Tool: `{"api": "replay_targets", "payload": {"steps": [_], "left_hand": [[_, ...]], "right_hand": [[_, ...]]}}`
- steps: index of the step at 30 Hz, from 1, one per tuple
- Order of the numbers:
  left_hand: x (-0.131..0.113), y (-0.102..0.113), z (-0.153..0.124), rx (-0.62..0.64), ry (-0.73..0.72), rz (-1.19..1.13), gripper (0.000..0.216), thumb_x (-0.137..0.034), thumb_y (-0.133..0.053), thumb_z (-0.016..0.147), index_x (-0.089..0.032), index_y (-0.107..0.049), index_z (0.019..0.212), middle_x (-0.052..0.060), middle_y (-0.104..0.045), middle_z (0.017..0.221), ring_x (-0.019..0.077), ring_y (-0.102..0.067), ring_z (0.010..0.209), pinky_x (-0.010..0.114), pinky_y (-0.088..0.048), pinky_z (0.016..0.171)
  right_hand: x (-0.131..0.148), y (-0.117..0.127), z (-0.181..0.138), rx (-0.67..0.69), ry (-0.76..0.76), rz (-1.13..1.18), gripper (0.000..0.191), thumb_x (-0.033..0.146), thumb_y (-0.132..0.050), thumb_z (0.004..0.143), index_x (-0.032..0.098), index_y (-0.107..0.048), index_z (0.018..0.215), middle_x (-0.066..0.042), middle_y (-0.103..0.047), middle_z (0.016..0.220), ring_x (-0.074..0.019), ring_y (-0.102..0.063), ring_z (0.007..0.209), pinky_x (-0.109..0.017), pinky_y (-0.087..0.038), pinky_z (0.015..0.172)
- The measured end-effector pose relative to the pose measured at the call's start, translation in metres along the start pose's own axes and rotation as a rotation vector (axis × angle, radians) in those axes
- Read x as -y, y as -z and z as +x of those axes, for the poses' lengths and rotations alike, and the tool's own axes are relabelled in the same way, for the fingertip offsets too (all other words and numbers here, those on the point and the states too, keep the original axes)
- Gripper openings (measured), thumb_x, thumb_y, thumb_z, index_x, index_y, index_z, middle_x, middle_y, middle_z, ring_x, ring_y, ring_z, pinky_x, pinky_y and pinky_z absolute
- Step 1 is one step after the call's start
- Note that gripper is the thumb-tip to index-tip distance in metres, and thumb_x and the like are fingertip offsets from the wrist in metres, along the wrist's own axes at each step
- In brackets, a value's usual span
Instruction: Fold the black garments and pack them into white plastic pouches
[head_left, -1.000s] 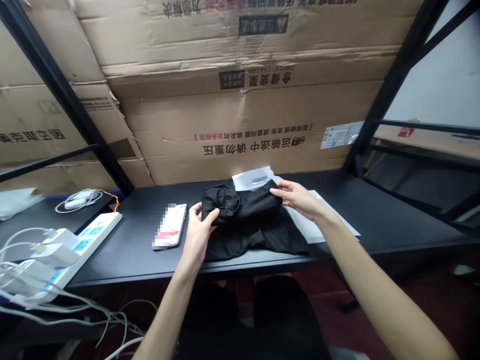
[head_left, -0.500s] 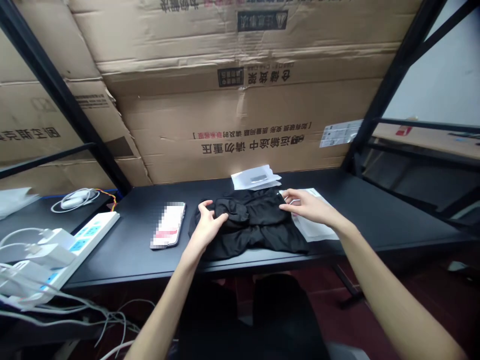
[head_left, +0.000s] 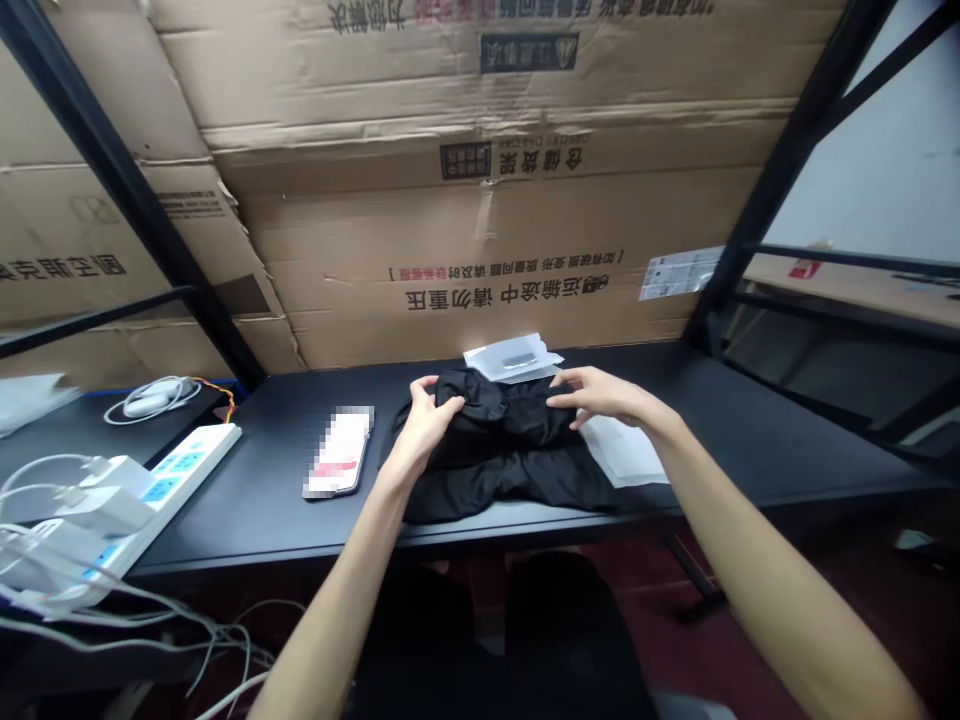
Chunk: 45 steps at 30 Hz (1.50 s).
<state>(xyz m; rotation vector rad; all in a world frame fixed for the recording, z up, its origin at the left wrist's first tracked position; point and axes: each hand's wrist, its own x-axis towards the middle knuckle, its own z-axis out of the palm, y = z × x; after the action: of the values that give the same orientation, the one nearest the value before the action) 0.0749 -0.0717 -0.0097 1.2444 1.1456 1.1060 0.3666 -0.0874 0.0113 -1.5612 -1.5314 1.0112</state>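
Note:
A black cloth garment point(head_left: 510, 480) lies crumpled near the front edge of the desk, its upper part bunched into a thick fold. My left hand point(head_left: 427, 425) grips the left end of that fold between thumb and fingers. At the fold's right end, my right hand point(head_left: 600, 393) pinches the fabric with curled fingers. Which kind of garment it is, I cannot tell. Behind the cloth rests a clear plastic bag point(head_left: 510, 357). White sheets point(head_left: 626, 450) stick out from under its right side, below my right hand.
A phone point(head_left: 341, 450) lies left of the cloth on the black desk point(head_left: 262, 510). Farther left is a white power strip point(head_left: 165, 500) with plugs and cables. Cardboard point(head_left: 480, 220) stands along the back, between black metal posts point(head_left: 757, 200).
Both hands have moved slightly away from me, and the bunched fold has risen and shifted toward the back. My right hand has also come a little to the left, onto the fabric.

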Motion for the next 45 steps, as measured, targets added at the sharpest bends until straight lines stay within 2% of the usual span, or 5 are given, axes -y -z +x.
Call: {"api": "replay_targets", "payload": {"steps": [7,13,27,37,45], "left_hand": [[-0.012,-0.010,0.010,0.031,-0.151,-0.185,0.055,-0.024,-0.070,0.089,-0.027,-0.036,0.132,0.004,-0.073,0.114,0.0175,-0.074,0.093,0.036,-0.059,0.092],[0.023,0.013,-0.009,-0.061,-0.035,0.220,0.051,-0.026,-0.067,0.092,-0.022,-0.038,0.135,0.010,-0.070,0.114,0.0226,-0.072,0.096,0.043,-0.056,0.095],[0.038,-0.034,-0.045,-0.072,-0.571,1.024,0.033,-0.022,-0.071,0.093,-0.021,-0.064,0.125,0.015,-0.062,0.129,0.0358,-0.055,0.125,0.053,-0.049,0.108],[0.006,0.031,-0.023,-0.295,-0.427,0.392,0.026,-0.023,-0.062,0.094,-0.023,-0.064,0.120,0.007,-0.072,0.117,0.0256,-0.068,0.110,0.039,-0.052,0.103],[0.027,0.071,-0.029,-0.335,-0.314,0.690,0.046,-0.019,-0.057,0.091,-0.022,-0.057,0.136,0.014,-0.064,0.130,0.0307,-0.063,0.124,0.047,-0.048,0.110]], "right_hand": [[0.006,0.022,-0.007,-0.174,0.133,0.028,0.035,0.045,-0.093,0.071,0.022,-0.071,0.085,-0.004,-0.072,0.082,-0.0237,-0.073,0.074,-0.040,-0.066,0.070],[-0.023,0.001,-0.013,-0.124,0.100,-0.311,0.028,0.047,-0.082,0.078,0.025,-0.074,0.094,-0.002,-0.072,0.085,-0.0198,-0.067,0.059,-0.036,-0.056,0.063],[-0.013,-0.059,-0.032,-0.111,0.556,-0.803,0.037,0.036,-0.059,0.100,0.028,-0.069,0.135,-0.013,-0.065,0.146,-0.0369,-0.057,0.139,-0.056,-0.044,0.117],[-0.030,-0.056,-0.025,-0.045,0.461,-0.743,0.020,0.030,-0.052,0.102,0.024,-0.069,0.111,-0.012,-0.074,0.118,-0.0313,-0.071,0.107,-0.047,-0.055,0.096],[-0.022,-0.029,-0.024,-0.067,0.419,-0.757,0.016,0.035,-0.054,0.099,0.025,-0.067,0.100,-0.009,-0.073,0.108,-0.0291,-0.070,0.098,-0.042,-0.051,0.089]]}}
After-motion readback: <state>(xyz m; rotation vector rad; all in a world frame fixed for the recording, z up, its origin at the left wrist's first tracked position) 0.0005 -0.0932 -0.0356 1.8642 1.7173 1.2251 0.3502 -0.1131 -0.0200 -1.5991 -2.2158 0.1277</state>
